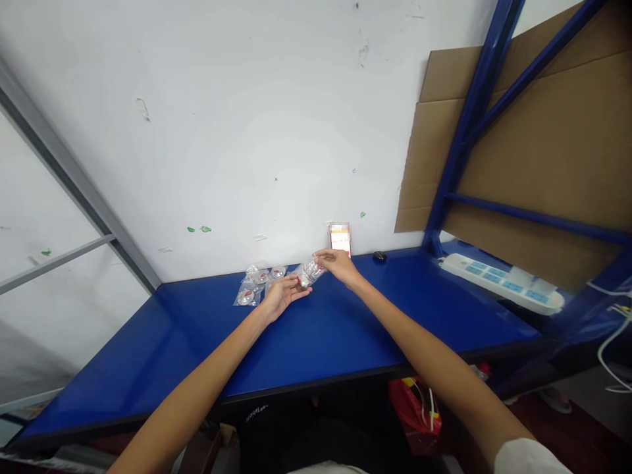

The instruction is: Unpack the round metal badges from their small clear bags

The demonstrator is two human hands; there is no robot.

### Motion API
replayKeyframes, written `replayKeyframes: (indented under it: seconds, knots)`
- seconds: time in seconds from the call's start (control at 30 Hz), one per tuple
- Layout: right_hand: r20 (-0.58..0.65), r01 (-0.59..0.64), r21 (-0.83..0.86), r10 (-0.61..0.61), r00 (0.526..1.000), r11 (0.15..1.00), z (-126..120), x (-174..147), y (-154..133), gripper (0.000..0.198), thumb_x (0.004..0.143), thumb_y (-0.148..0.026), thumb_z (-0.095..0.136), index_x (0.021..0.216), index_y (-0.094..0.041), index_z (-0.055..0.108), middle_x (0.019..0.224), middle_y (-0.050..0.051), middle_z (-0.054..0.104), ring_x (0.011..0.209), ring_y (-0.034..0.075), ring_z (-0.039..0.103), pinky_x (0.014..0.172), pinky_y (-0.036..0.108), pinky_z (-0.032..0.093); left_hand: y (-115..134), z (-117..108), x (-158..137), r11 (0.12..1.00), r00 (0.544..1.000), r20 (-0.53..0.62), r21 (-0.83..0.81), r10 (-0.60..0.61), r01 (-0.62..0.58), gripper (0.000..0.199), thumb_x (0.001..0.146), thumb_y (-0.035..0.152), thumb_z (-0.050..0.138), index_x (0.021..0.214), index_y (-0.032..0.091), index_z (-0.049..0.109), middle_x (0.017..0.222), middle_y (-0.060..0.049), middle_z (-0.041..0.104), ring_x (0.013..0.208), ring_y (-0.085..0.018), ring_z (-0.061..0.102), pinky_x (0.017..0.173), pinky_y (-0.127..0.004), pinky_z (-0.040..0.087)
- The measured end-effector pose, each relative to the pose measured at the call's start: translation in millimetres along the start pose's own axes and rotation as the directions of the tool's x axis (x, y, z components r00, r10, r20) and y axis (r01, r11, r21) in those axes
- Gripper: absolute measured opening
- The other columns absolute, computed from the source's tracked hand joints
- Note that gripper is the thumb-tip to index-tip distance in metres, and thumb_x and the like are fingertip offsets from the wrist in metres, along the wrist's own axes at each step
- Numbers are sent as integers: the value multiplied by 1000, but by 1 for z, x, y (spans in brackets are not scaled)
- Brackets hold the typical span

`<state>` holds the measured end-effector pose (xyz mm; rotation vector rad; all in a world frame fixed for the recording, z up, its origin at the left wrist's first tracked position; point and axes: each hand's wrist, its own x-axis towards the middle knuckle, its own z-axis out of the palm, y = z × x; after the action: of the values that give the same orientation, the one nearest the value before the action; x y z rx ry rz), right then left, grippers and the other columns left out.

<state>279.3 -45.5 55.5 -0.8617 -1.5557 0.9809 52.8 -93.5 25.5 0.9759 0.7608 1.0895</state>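
My left hand [280, 297] is closed on the lower end of a clear plastic bag [312, 268]. Something small, red and silver, shows by its fingertips; its kind is too small to make out. My right hand [336, 263] pinches the bag's upper right end, so it is held between both hands just above the table. Several more clear bags lie beside my left hand, among them a near one [245, 297] and a far one [259, 275]. Each holds a round silvery piece with a red mark.
A phone [340, 237] with a lit screen leans on the white wall behind my right hand. Right of it lies a small black object [380, 257]. A white power strip [501, 283] sits beyond the blue table [197, 349], near a blue metal frame [457, 151] and cardboard [538, 138].
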Motion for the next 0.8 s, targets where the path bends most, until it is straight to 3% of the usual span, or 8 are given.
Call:
replayKeyframes:
  seconds: [0.27,0.4,0.5,0.7,0.8]
  knots:
    - [-251,78,21,-71,965,997,-11,2,-10,31,82,-38,72,105,-18,76,90,6,75,87,22,72,76,29,59,-2,-2,2,1000,1000,-14,-9,-1,1,22,87,12,70,109,13,66,102,-14,78,98,-27,79,102,-46,62]
    - [-332,97,-160,-146,932,982,-21,4,-8,27,86,-35,65,107,-20,72,93,5,74,79,20,71,75,31,60,-1,-2,2,999,998,-66,31,-12,15,23,85,9,69,107,12,66,97,-12,77,93,-26,79,98,-45,64]
    - [-291,45,-232,-113,950,972,-23,7,2,25,84,-30,65,107,-21,72,94,4,74,77,18,70,74,31,60,3,-2,2,998,998,-64,60,11,-7,27,81,5,67,107,12,68,92,-10,77,91,-25,79,97,-44,64]
    - [-176,-154,168,183,967,974,-11,9,24,29,80,-20,74,107,-20,64,81,-2,69,74,17,75,77,33,65,13,-3,1,987,991,-46,107,126,-121,26,79,5,68,105,12,70,97,-10,77,94,-24,79,97,-40,64]
    - [-7,-251,251,262,965,935,-3,4,29,34,81,-16,80,111,-18,65,84,2,74,81,19,78,84,35,67,18,-3,0,982,984,-66,101,167,-160,23,81,8,72,103,13,70,96,-7,76,95,-24,79,100,-41,63]
